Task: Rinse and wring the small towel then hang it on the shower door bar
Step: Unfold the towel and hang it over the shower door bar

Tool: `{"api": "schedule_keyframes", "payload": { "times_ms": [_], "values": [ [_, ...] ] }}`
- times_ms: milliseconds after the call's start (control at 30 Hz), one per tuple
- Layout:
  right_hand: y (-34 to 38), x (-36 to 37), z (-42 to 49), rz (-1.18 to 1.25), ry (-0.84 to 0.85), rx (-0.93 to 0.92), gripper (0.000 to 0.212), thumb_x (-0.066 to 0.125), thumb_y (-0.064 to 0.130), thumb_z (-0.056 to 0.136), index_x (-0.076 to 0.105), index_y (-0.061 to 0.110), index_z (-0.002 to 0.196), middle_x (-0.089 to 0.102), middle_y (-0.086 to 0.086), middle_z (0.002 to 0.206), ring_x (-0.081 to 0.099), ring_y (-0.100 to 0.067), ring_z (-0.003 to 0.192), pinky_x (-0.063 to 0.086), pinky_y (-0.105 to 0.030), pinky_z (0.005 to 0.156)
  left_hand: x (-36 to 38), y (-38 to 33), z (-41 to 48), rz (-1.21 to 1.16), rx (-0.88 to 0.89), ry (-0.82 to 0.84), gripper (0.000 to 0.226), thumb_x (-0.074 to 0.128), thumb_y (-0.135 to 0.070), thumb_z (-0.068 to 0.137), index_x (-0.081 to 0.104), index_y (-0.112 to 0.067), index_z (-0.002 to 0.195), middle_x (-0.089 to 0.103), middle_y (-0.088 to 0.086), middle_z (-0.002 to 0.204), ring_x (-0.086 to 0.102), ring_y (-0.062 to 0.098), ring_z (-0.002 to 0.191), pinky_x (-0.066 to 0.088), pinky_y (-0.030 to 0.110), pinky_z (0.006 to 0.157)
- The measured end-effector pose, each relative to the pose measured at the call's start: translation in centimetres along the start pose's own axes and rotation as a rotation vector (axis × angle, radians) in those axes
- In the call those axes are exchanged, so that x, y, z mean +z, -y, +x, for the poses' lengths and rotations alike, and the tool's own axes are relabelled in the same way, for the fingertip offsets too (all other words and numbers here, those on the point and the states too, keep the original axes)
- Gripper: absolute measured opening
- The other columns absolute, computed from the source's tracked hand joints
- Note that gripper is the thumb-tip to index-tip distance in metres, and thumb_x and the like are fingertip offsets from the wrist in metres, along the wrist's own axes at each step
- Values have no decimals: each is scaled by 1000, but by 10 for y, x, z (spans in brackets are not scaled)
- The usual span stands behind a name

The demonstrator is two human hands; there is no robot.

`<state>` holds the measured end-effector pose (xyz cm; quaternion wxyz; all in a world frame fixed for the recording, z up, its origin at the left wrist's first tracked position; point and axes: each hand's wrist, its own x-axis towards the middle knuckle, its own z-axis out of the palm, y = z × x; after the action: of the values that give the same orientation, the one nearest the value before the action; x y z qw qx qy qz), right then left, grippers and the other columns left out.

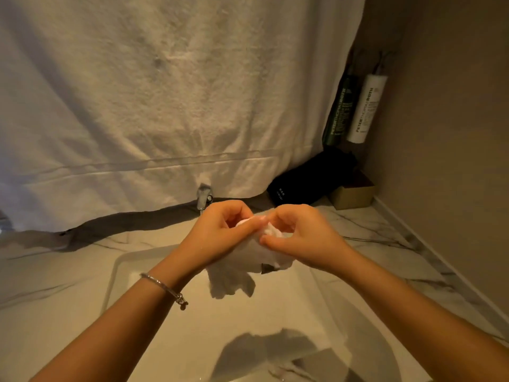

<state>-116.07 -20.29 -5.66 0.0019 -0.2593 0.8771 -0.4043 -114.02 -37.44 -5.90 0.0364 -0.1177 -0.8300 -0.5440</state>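
A small white towel hangs bunched over the sink basin, its loose end drooping below my hands. My left hand grips its upper left part, with a silver bracelet on that wrist. My right hand pinches the upper right part, fingers curled around the cloth. Both hands meet just in front of the chrome faucet. The shower door bar is out of view.
A large white towel hangs across the wall behind the sink. At the back right corner stand a green tube and a white tube, with a black pouch and a small brown box on the marble counter.
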Motion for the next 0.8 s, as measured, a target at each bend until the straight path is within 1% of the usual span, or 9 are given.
{"api": "schedule_keyframes", "payload": {
  "times_ms": [67, 167, 267, 333, 433, 567, 667, 733, 800],
  "values": [
    [-4, -15, -3, 33, -15, 8, 12, 62, 21, 78, 70, 16, 85, 67, -2, 76, 62, -13, 70, 53, -31, 62, 2, -6, 9, -38, -11, 62, 31, 68, -41, 70, 69, -10, 75, 70, 19, 76, 62, 15, 64, 50, 27, 60],
    [-7, -34, -10, 187, 151, 81, 20, 54, 16, 85, 69, 4, 80, 64, -16, 71, 56, -15, 62, 46, -27, 57, -1, -9, 19, -119, -9, 211, 33, 76, -31, 61, 70, -4, 80, 72, 22, 80, 67, 19, 68, 55, 24, 62],
    [-18, -40, -13, 402, 146, 186, 26, 52, 13, 86, 67, 13, 65, 57, 8, 55, 50, -3, 51, 39, -19, 46, -3, -9, 26, -146, 54, 244, 32, 77, -15, 62, 65, -1, 88, 71, 19, 73, 68, 15, 65, 54, 18, 57],
    [-25, -38, -15, 554, 169, 228, 22, 58, 18, 85, 65, 17, 64, 57, 11, 52, 49, -2, 48, 37, -17, 43, -4, -7, 27, -78, 134, 216, 22, 73, -17, 70, 64, -5, 86, 71, 13, 75, 69, 14, 67, 53, 18, 59],
    [-37, -37, -15, 596, 144, 278, 21, 67, 25, 79, 65, 6, 71, 59, 2, 54, 50, -6, 48, 37, -19, 44, -7, -3, 25, 117, 251, 80, 12, 63, -27, 80, 65, -15, 82, 71, 0, 77, 68, 7, 72, 52, 16, 64],
    [-53, -40, -10, 348, 34, 390, 12, 61, 21, 83, 70, 19, 76, 70, 0, 70, 62, -14, 65, 52, -31, 58, -6, 0, 22, 83, 239, -89, 8, 55, -18, 89, 60, -15, 84, 66, 6, 72, 59, 12, 60, 47, 25, 56],
    [-45, -46, -9, 162, 41, 232, 16, 55, 24, 86, 70, 19, 91, 72, -7, 95, 66, -18, 88, 56, -45, 81, 1, -8, 22, 53, 246, -43, 11, 50, -18, 92, 59, -13, 88, 65, 14, 79, 61, 24, 70, 50, 34, 62],
    [-29, -43, -9, 376, 130, 111, 19, 59, 30, 84, 67, 28, 101, 70, 5, 106, 65, -12, 100, 55, -34, 87, 8, -18, 27, 74, 286, -12, 13, 49, -19, 93, 59, -15, 86, 64, 8, 76, 60, 21, 68, 48, 32, 62],
    [-13, -38, -7, 393, 100, 27, 19, 68, 26, 78, 66, 28, 97, 69, 6, 96, 66, -11, 92, 56, -29, 77, 14, -30, 33, 141, 348, 15, 17, 50, -25, 92, 60, -18, 81, 62, -4, 69, 56, 7, 63, 44, 22, 58]
  ]
}}
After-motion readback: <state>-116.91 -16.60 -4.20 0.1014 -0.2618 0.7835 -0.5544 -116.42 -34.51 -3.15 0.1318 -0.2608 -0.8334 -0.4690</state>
